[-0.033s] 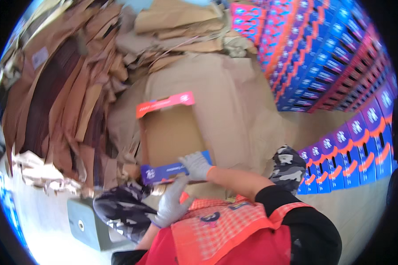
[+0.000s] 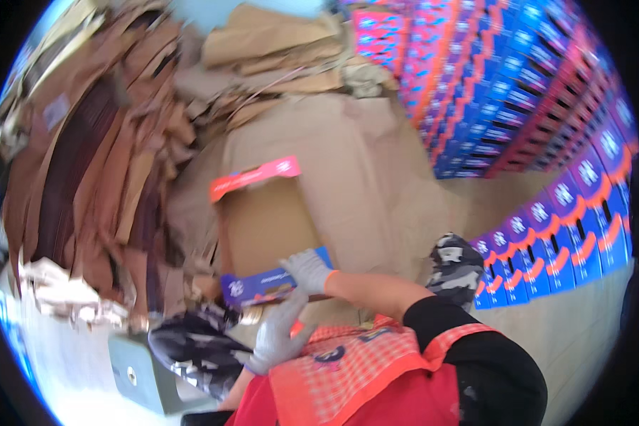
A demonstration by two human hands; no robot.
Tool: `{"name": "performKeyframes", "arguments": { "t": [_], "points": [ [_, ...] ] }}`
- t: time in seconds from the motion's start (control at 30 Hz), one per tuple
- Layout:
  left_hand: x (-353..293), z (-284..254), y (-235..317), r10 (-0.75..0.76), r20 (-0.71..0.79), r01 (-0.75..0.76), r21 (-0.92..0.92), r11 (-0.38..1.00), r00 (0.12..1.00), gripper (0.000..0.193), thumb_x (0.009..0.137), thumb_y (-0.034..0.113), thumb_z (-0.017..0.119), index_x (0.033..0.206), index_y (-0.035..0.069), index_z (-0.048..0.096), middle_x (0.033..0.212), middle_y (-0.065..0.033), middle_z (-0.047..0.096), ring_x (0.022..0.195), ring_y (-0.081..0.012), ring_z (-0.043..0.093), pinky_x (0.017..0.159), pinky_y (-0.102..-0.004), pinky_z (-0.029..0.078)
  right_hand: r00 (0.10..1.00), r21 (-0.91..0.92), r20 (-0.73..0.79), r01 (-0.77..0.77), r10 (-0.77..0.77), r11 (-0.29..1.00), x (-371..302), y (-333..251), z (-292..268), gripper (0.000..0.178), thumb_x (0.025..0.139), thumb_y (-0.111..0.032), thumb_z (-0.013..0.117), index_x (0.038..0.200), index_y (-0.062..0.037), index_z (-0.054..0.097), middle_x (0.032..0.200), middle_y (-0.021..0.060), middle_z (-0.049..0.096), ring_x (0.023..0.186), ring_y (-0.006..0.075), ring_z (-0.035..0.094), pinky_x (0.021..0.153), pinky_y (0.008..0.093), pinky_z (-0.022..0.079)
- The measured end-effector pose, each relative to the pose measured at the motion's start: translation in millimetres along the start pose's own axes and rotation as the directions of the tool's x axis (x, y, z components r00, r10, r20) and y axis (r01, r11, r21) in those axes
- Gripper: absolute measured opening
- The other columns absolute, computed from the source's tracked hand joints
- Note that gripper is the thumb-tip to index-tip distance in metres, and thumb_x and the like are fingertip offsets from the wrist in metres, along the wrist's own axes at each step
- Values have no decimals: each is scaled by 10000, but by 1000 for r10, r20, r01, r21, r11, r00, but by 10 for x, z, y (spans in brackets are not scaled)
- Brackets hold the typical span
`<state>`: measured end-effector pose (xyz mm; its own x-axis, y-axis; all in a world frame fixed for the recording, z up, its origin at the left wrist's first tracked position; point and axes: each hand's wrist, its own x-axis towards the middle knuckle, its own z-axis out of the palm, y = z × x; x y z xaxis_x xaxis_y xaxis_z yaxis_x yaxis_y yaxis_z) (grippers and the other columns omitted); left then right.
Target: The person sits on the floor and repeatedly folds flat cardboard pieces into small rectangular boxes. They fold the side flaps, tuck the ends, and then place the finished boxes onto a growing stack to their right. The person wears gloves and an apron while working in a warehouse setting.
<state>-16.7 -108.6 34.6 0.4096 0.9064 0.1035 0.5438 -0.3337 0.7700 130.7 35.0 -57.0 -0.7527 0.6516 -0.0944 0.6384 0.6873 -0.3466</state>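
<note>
A shallow open cardboard box (image 2: pixel 268 275) lies in front of me, with a plain brown inside, a pink-orange far wall and a blue-purple near wall. My right hand (image 2: pixel 307 272), in a grey glove, rests at the right part of the near wall, with its fingers bent over the edge. Whether it grips the wall is not clear. Just below that wall is my left hand (image 2: pixel 280 337), also gloved, its fingers stretched toward the box and its thumb apart. Nothing shows in it. Under the box spreads a flat brown cardboard sheet (image 2: pixel 348 184).
Flattened brown cardboard (image 2: pixel 96 163) is piled along the left, with more folded cardboard (image 2: pixel 270 42) at the back. Stacked blue and pink boxes (image 2: pixel 490 92) stand at far right, and a row of blue-purple boxes (image 2: pixel 557 241) nearer. A grey-green stool (image 2: pixel 138 373) is at lower left.
The whole view has shifted slightly, so the box and cardboard appear a little further left and lower. Both hands stay about the same place by the near wall.
</note>
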Motion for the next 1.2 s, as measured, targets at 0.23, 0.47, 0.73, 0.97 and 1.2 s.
{"name": "performKeyframes", "arguments": {
  "t": [0.23, 0.47, 0.73, 0.97, 1.2],
  "points": [
    [462, 3, 600, 296, 116, -295, -26, 955, 948, 440, 787, 118, 733, 1197, 1, 620, 1167, -178, 652, 1099, -341, 622, 980, -432, 478, 998, -283, -63, -2, -16, 959, -394, 218, -1893, 620, 583, -478, 779, 998, -43, 631, 973, 170, 640, 924, 324, 634, 808, 426, 481],
    [1799, 20, 1664, 849, 268, -869, -71, 489, 455, 414, 767, 103, 715, 1163, 20, 625, 1176, -164, 636, 1085, -346, 614, 939, -461, 492, 943, -677, -305, -312, 132, 667, -2051, -389, -4051, 462, 693, -443, 686, 821, 0, 661, 770, 195, 656, 734, 334, 666, 662, 417, 517],
    [3377, 486, 4623, 940, -318, -992, 75, -106, -125, 324, 884, 135, 600, 1181, 5, 611, 1144, -213, 640, 1087, -355, 609, 931, -400, 484, 557, -590, -725, -806, 406, 54, -3681, -1586, -5767, 513, 745, -579, 645, 844, -83, 730, 756, 137, 696, 695, 311, 676, 648, 412, 530],
    [3785, 1084, 6282, 994, -89, -969, 234, 83, 64, 538, 842, 270, 588, 1316, 37, 482, 1273, -263, 538, 1154, -384, 548, 965, -473, 456, 186, -285, -894, -938, 408, -195, -4572, -1380, -6285, 429, 762, -485, 611, 883, -96, 748, 852, 164, 712, 778, 312, 686, 713, 427, 522],
    [4096, 1323, 6515, 995, -42, -992, 80, 97, 94, 323, 878, 276, 548, 1064, 46, 677, 993, -210, 673, 993, -378, 633, 887, -438, 496, 79, -188, -881, -963, 467, -191, -5408, -522, -6641, 496, 745, -520, 638, 980, -98, 752, 962, 169, 717, 906, 308, 685, 820, 407, 514]
  ]
}}
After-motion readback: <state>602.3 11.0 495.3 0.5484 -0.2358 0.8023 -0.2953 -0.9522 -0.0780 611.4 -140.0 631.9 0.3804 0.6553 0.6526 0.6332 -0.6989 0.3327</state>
